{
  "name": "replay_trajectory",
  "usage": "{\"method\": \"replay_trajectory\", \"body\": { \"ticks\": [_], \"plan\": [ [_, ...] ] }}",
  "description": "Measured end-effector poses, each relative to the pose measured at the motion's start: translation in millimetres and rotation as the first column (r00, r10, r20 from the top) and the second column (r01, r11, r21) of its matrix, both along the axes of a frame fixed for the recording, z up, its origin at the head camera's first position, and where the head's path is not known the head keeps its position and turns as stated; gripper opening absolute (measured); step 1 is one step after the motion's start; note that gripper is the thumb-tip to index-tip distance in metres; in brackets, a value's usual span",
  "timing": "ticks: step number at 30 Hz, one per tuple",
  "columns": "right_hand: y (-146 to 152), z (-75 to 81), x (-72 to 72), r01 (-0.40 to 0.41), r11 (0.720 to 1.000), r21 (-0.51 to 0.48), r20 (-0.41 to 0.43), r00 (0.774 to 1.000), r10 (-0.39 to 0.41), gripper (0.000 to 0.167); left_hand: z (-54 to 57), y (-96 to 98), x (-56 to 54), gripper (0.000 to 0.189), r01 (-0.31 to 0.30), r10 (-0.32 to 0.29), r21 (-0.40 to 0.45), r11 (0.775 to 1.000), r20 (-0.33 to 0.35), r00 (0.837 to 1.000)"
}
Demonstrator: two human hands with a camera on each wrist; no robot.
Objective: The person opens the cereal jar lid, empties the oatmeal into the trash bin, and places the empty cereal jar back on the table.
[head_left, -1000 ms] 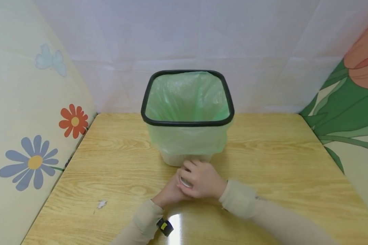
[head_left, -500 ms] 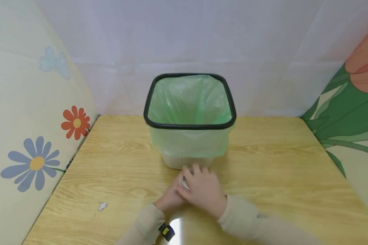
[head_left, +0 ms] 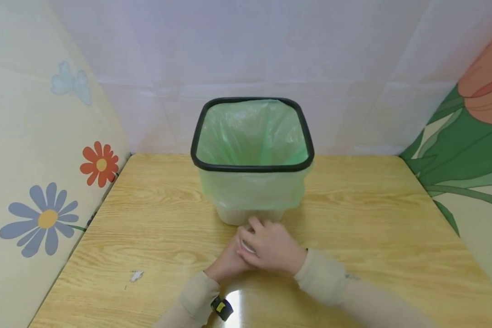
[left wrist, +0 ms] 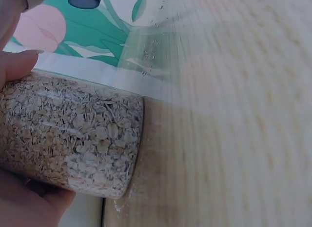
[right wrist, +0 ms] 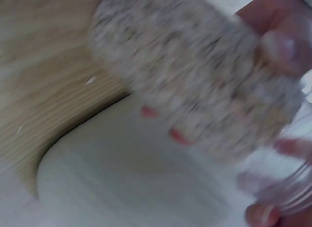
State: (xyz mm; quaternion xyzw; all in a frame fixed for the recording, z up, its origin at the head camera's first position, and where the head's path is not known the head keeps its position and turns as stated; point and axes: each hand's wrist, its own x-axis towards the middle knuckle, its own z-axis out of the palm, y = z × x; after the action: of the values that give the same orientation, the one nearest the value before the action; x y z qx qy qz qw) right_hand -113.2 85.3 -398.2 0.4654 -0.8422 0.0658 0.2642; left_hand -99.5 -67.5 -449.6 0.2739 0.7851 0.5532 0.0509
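A clear jar of oats (left wrist: 73, 134) lies between my two hands in front of the bin; in the left wrist view its flakes fill most of the visible wall. My left hand (head_left: 228, 260) grips the jar's body, with its thumb (left wrist: 19, 66) along one side. Over the top end curls my right hand (head_left: 274, 248), covering nearly all of it in the head view. Only a whitish curved rim (head_left: 248, 246) peeks out between the fingers. Clear ridged threads (right wrist: 295, 190) appear at that end in the right wrist view. Whether a lid sits there I cannot tell.
Just beyond my hands stands a white bin with a black rim (head_left: 252, 168) and a green liner (head_left: 254, 189). The wooden table (head_left: 373, 218) has a small white mark (head_left: 136, 276) at left. Tiny bits (left wrist: 152, 49) dot its surface. Patterned panels flank both sides.
My right hand's fingers spread over the jar's top half a second ago and are now curled in again, the wrist turned back. My left hand stays almost in place.
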Motion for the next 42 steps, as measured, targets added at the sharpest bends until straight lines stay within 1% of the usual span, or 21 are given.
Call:
{"method": "replay_trajectory", "body": {
  "ticks": [2,4,8,10,11,13,15,16,17,19,21,22,24,26,27,29,31,34,37,39,42],
  "plan": [
    [3,0.7,-5.6,-0.077,0.997,0.017,0.034,0.997,0.076,0.030,-0.6,-1.4,0.0,0.074,0.015,-0.016,0.029,0.999,0.049,0.999],
    [6,0.9,-11.2,-0.148,0.989,0.028,0.050,0.988,0.147,0.028,-1.3,-2.7,-0.4,0.079,0.025,-0.032,0.071,0.997,0.092,0.995],
    [11,1.2,-21.3,-0.273,0.960,0.056,0.071,0.961,0.269,0.025,-3.2,-4.3,-2.0,0.083,0.043,-0.048,0.073,0.996,0.073,0.996],
    [13,2.7,-24.4,-0.312,0.947,0.082,0.086,0.948,0.305,0.024,-3.7,-4.7,-2.2,0.082,0.050,-0.055,0.069,0.996,0.064,0.996],
    [14,3.8,-25.0,-0.319,0.943,0.098,0.096,0.946,0.310,0.023,-4.0,-4.8,-2.1,0.081,0.054,-0.059,0.069,0.996,0.060,0.996],
    [15,8.1,-22.4,-0.302,0.944,0.136,0.116,0.951,0.287,0.025,-4.5,-4.3,-1.6,0.082,0.055,-0.059,0.066,0.996,0.053,0.997],
    [15,14.3,-16.1,-0.255,0.952,0.170,0.135,0.963,0.234,0.031,-5.0,-3.4,-1.0,0.081,0.044,-0.046,0.050,0.998,0.035,0.998],
    [14,17.4,-11.9,-0.221,0.958,0.184,0.141,0.970,0.197,0.035,-5.4,-2.7,-0.8,0.079,0.034,-0.035,0.027,0.999,0.009,0.999],
    [14,20.6,-7.0,-0.182,0.965,0.189,0.145,0.977,0.156,0.040,-5.4,-2.2,-0.3,0.078,0.023,-0.022,0.003,1.000,-0.009,1.000],
    [11,26.3,2.6,-0.091,0.979,0.183,0.124,0.990,0.069,0.052,-6.1,-1.3,0.6,0.073,0.013,-0.013,-0.023,1.000,-0.029,0.999],
    [7,28.9,10.7,0.022,0.987,0.159,0.075,0.997,-0.034,0.063,-6.1,-1.0,1.4,0.071,0.009,-0.010,-0.018,1.000,-0.025,1.000],
    [4,28.9,14.1,0.081,0.987,0.142,0.047,0.995,-0.089,0.068,-6.2,-1.1,1.7,0.072,0.008,-0.008,-0.013,1.000,-0.024,1.000],
    [-1,27.5,19.6,0.188,0.976,0.112,-0.008,0.982,-0.188,0.073,-6.2,-1.6,2.1,0.074,0.009,-0.009,0.017,1.000,-0.009,1.000],
    [-6,24.4,23.0,0.268,0.959,0.090,-0.037,0.963,-0.265,0.072,-5.9,-1.5,2.1,0.076,0.001,-0.001,0.038,0.999,0.003,1.000],
    [-8,22.5,24.0,0.289,0.954,0.077,-0.044,0.957,-0.286,0.069,-6.3,-1.1,2.0,0.076,-0.005,0.005,0.035,0.999,-0.002,1.000],
    [-10,18.7,24.2,0.303,0.952,0.052,-0.034,0.953,-0.301,0.059,-5.6,0.4,1.9,0.076,-0.015,0.014,0.033,0.999,0.009,1.000],
    [-10,15.8,22.7,0.289,0.957,0.019,-0.019,0.957,-0.289,0.049,-4.6,1.9,2.0,0.078,-0.024,0.023,0.027,0.999,0.023,0.999],
    [-8,13.0,17.7,0.223,0.975,-0.014,0.019,0.975,-0.223,0.037,-3.4,3.0,1.8,0.078,-0.022,0.021,0.018,1.000,0.024,0.999],
    [-4,13.8,12.5,0.142,0.990,-0.003,0.077,0.987,-0.141,0.033,-4.4,2.6,1.0,0.074,-0.012,0.012,0.007,1.000,0.018,1.000],
    [-1,15.2,9.1,0.092,0.996,0.017,0.125,0.988,-0.093,0.031,-5.1,2.1,0.5,0.070,-0.010,0.010,-0.002,1.000,0.018,1.000],
    [2,19.3,5.8,0.033,0.999,0.041,0.194,0.980,-0.041,0.029,-5.1,1.0,1.2,0.066,-0.011,0.011,0.006,1.000,0.059,0.998]
  ]
}}
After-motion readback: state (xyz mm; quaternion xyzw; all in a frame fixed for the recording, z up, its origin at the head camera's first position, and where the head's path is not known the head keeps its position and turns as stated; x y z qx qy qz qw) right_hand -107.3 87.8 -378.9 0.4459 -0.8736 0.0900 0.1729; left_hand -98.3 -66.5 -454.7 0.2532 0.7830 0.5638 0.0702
